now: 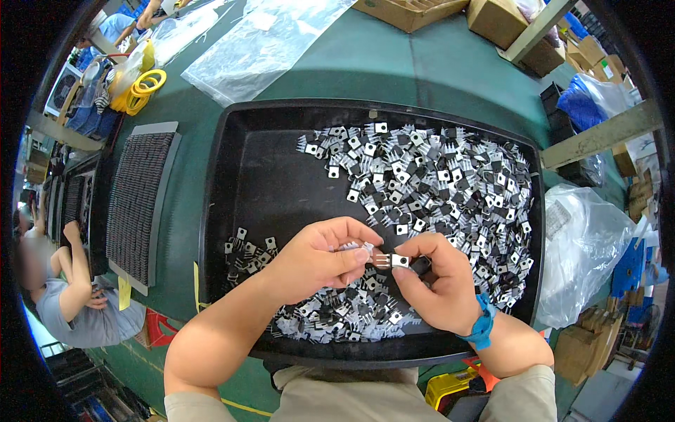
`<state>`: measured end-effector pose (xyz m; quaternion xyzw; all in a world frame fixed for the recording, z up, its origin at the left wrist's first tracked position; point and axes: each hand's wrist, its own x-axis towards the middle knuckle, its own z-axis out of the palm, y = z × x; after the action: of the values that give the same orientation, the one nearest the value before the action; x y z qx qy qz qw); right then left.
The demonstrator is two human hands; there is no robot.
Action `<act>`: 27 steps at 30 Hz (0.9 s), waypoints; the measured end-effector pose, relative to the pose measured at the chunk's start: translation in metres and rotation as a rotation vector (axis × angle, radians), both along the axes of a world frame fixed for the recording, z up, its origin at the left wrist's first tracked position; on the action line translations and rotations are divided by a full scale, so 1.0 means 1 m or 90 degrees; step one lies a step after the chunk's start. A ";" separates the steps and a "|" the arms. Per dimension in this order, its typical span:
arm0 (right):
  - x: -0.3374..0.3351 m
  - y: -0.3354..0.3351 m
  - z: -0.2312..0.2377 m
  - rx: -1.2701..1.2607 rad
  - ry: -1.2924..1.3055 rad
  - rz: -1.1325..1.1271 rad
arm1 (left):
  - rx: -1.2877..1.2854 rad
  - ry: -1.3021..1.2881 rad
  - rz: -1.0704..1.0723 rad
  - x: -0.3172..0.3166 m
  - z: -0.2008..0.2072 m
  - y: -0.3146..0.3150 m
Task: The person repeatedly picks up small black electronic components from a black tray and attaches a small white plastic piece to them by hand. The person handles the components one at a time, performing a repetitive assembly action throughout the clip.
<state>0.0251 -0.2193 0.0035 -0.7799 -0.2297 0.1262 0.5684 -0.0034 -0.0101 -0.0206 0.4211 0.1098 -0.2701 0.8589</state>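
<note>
Low over a large black tray (281, 104), my two hands meet near its middle. Between the thumb and fingers of my right hand (443, 285) is a transistor (398, 261) with a black body, a metal tab with a hole, and legs pointing left. My left hand (316, 257) is closed on small whitish translucent pieces (360, 247), whose exact kind I cannot make out. Its fingertips are right beside the transistor's legs. A big heap of loose transistors (450, 176) fills the tray's right side. A smaller pile (344, 313) lies along the near edge, partly under my hands.
Left of the tray stands a grey board (140, 204) packed with rows of dark parts. Clear plastic bags (267, 49) lie beyond the tray and at its right (583, 246). Cardboard boxes (496, 28) and metal posts (598, 133) stand around. A co-worker (77, 295) sits at the left.
</note>
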 end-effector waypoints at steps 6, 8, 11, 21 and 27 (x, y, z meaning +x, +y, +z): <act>0.001 -0.002 0.002 0.012 -0.045 0.030 | 0.011 -0.003 -0.034 0.001 0.000 0.003; 0.001 -0.002 0.000 0.023 -0.073 0.039 | -0.010 0.011 -0.029 0.002 0.001 0.003; 0.002 -0.001 -0.003 0.024 -0.104 0.040 | -0.008 0.020 -0.039 0.002 0.000 0.004; 0.000 -0.001 -0.007 0.018 -0.103 0.006 | 0.051 0.022 -0.059 0.002 0.002 0.003; 0.002 -0.001 -0.004 0.011 -0.061 0.052 | 0.096 0.011 -0.084 0.001 0.000 0.004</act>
<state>0.0272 -0.2202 -0.0006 -0.7699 -0.2893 0.1100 0.5580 -0.0026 -0.0058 -0.0207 0.4886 0.1094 -0.3211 0.8039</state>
